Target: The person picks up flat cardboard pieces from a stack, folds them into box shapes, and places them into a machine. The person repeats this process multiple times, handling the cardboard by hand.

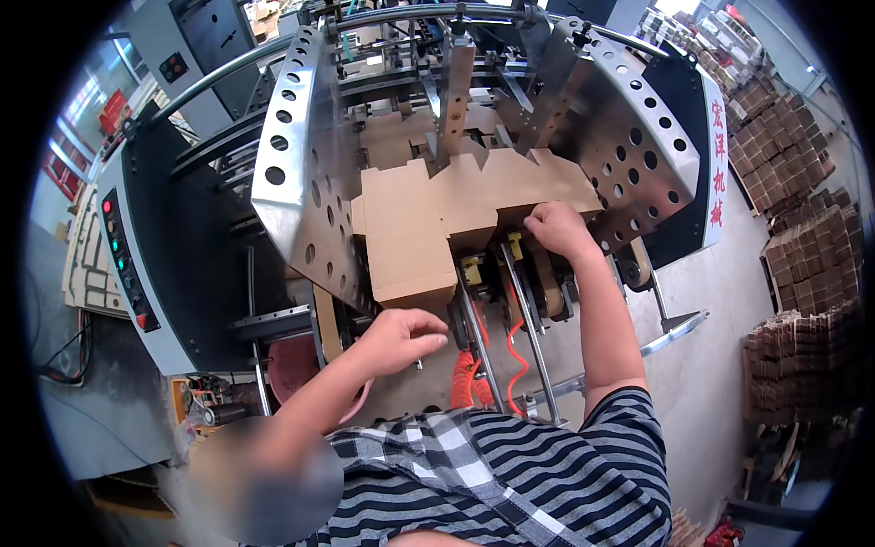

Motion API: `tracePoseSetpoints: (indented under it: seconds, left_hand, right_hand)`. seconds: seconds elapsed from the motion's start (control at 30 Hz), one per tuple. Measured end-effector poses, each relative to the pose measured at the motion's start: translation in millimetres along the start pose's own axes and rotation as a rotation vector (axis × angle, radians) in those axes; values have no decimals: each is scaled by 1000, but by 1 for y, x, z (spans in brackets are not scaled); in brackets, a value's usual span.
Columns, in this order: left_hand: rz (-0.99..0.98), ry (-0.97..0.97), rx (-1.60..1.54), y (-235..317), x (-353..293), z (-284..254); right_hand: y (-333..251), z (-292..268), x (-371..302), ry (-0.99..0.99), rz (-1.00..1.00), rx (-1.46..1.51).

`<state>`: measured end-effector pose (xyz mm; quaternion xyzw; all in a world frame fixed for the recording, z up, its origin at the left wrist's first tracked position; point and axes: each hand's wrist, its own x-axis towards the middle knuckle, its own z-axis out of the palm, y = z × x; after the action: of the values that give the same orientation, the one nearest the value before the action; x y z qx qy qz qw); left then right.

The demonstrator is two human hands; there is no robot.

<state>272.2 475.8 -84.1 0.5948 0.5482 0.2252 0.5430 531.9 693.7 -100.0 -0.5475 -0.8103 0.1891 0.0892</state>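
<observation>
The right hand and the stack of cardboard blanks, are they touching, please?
Touching: the head view shows the right hand pressed, fist-like, against the lower edge of the stack of cardboard blanks.

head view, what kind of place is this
Probably a carton factory floor: a big feeder machine loaded with flat cardboard blanks, more cardboard stacks on the concrete floor.

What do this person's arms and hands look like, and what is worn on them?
Both forearms are bare, with no gloves, watch or rings visible on the left hand or right hand. A short-sleeved shirt with dark and white stripes ends above the elbows.
</observation>
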Motion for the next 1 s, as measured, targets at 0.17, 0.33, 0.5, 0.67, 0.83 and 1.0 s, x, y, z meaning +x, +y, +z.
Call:
tracePoseSetpoints:
  seconds: [0.17, 0.33, 0.5, 0.67, 0.83, 1.0]
  left_hand:
    - [5, 190, 18, -21, 25, 0]
    - [3, 175, 127, -20, 11, 8]
    - [72, 200, -64, -23, 20, 7]
    - [-29, 161, -39, -26, 20, 6]
    - [54, 104, 188, -21, 21, 8]
    - [20, 199, 225, -20, 26, 10]
  right_hand:
    - [2, 6, 10, 63, -48, 60]
    - [15, -1, -23, 55, 151, -162]
    - [60, -18, -6, -53, 161, -227]
    - [64, -20, -19, -80, -15, -80]
    - [89, 13, -2, -165, -9, -192]
    - [91, 22, 1, -84, 45, -147]
